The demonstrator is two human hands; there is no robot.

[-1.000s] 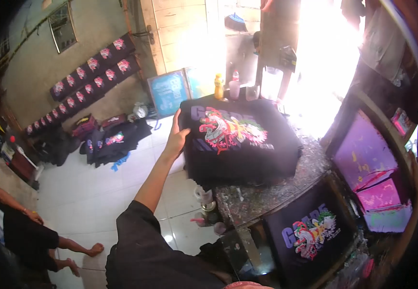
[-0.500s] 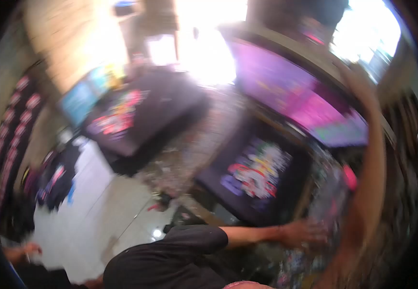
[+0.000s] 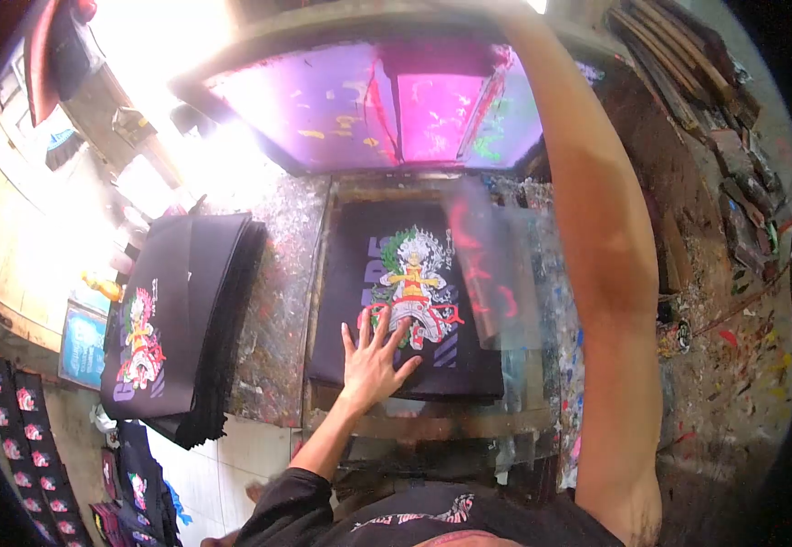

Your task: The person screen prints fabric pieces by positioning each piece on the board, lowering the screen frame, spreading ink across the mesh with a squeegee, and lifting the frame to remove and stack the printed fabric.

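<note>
My left hand (image 3: 376, 369) lies with fingers spread on the lower part of a colourful figure print on black fabric panels (image 3: 341, 264). Beyond the panels, a printing screen (image 3: 323, 109) with pink and violet mesh is tilted up in its frame. My right arm stretches to the top edge of that frame, where my right hand (image 3: 482, 7) grips it, partly cut off and washed out by glare. A see-through sheet with pink marks (image 3: 487, 264), blurred, overlaps the right side of the fabric.
To the left is a stack of black printed panels (image 3: 191, 283) on the paint-stained table (image 3: 277, 301). Printed strips (image 3: 26, 438) hang at the lower left. Wooden frames (image 3: 660, 64) lean at the upper right. A blue container (image 3: 84, 342) stands beyond the stack.
My view has swung round to face the screen. My left hand has moved from beside the clear sheet onto the printed fabric. My right hand stays at the screen's frame.
</note>
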